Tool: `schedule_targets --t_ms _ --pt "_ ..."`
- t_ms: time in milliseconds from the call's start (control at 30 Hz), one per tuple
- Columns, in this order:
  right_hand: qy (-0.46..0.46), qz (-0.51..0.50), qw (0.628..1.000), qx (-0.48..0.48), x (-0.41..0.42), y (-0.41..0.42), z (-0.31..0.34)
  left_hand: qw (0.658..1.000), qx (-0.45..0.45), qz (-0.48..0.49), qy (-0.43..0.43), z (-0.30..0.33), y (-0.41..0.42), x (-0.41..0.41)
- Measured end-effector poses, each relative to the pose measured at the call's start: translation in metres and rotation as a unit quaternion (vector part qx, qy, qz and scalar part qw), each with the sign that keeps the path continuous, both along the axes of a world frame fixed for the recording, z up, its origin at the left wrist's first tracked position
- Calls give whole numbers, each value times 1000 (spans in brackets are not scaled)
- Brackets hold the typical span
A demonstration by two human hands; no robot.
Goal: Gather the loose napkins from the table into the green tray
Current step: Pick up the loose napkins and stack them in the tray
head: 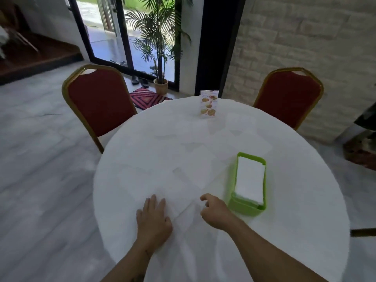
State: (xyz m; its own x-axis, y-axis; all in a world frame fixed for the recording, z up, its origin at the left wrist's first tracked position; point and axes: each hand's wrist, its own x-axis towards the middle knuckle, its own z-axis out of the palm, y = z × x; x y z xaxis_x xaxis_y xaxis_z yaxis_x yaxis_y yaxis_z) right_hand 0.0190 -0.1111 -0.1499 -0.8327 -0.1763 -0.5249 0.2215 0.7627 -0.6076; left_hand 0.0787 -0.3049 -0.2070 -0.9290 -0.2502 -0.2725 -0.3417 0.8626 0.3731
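Note:
A green tray [242, 206] stands on the round white table [305, 210] at the right, with a stack of white napkins [250, 181] inside it. Several loose white napkins [240, 148] lie spread over the tablecloth and are hard to tell apart from it. My left hand [152, 218] lies flat with straight fingers on a napkin near the front edge. My right hand [213, 210] hovers just left of the tray, fingers loosely curled with the index finger out, holding nothing that I can see.
A menu stand [208, 104] stands upright at the far side of the table. Two red chairs with gold frames [99, 102] [289, 96] flank the table at the back. A potted palm [160, 84] and a doormat are beyond, by the glass door.

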Motion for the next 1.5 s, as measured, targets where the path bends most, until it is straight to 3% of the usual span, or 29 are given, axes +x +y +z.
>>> schedule_targets --t_ms 300,533,600,733,833,900,1067,1200,1267,1367,1500 --pt "21 -96 995 12 13 3 -17 996 37 -75 44 4 20 16" --pt "-49 -278 948 -144 24 -15 -22 984 130 -93 83 0 16 23" --pt "19 -256 957 -134 23 -16 -14 979 161 -64 111 -1 14 23" --pt "102 -91 988 -68 21 -20 2 960 200 53 188 1 3 23" --pt "24 50 998 -11 25 -26 1 946 214 136 200 5 -9 24" --pt "-19 91 996 0 30 -31 -4 942 220 161 194 7 -13 24" --pt "45 63 995 63 35 -28 -11 952 210 117 187 8 -11 22" --pt "15 53 993 103 30 -22 -11 993 81 -22 86 -1 -4 26" --pt "-13 7 998 56 29 -25 -12 997 41 -59 31 0 3 30" --pt "-64 -67 995 -28 30 -36 -12 997 20 -76 22 2 6 32" --pt "-80 -98 991 -50 30 -42 -16 996 24 -83 12 5 9 34"
